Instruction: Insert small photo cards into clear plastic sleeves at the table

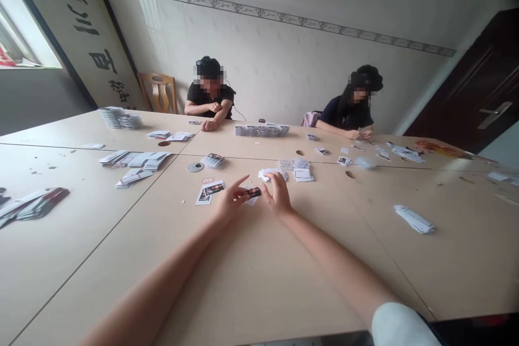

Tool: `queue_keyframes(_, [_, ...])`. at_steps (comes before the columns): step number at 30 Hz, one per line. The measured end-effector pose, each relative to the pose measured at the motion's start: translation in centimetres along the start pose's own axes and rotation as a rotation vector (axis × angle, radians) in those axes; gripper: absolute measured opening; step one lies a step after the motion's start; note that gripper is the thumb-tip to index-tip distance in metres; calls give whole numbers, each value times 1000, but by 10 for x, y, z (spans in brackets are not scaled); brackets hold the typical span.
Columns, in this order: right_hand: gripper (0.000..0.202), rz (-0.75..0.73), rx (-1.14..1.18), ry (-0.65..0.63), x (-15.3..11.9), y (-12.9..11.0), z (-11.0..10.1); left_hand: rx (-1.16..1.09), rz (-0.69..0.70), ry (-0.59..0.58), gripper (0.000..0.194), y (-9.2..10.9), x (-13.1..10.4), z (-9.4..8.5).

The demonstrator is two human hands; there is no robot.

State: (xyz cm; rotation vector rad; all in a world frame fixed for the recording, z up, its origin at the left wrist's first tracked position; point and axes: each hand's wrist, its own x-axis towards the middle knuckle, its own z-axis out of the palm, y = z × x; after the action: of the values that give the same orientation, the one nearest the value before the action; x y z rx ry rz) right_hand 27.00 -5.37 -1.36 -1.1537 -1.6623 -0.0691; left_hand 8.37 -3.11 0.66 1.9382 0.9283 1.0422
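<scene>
My left hand [232, 199] pinches a small dark printed card [253, 192] by its left end, with the index finger raised and stretched out. My right hand [278, 195] hovers at the card's other end, thumb and fingers apart; whether the thumb touches the card is hard to tell. A white sheet [252, 201] lies partly hidden beneath the card. Left of my left hand are white-bordered picture cards [214, 188], and a red-edged label [207, 180] lies just behind them. White cards [263, 172] sit beyond my right hand's fingertips, with a black-framed stack [303, 174] to their right.
Packed card stacks [261, 130] stand in a row near the far edge, with taller piles [117, 118] at far left. White strips lie left [135, 160] and right [414, 219]. A round grommet [195, 167] sits in the table [259, 281]. Two people sit opposite.
</scene>
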Motion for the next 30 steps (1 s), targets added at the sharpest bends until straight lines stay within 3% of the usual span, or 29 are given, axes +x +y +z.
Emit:
queue_keyframes(10, [23,363,432,-195,2,8,-1,-81,-47,13,49,-4,-3,5])
queue_keyframes(18, [25,409,553,-201,3,3,-1,-138,-21,-47,47,-2,-4,7])
queue_keyframes(22, [29,527,748,-328,3,2,4,-130,5,-62,50,1,-5,10])
queue_keyframes(24, [31,555,800,-370,2,3,6,-90,10,-42,51,2,-6,11])
queue_keyframes(30, [29,595,728,-321,1,8,8,99,-13,60,48,0,-5,9])
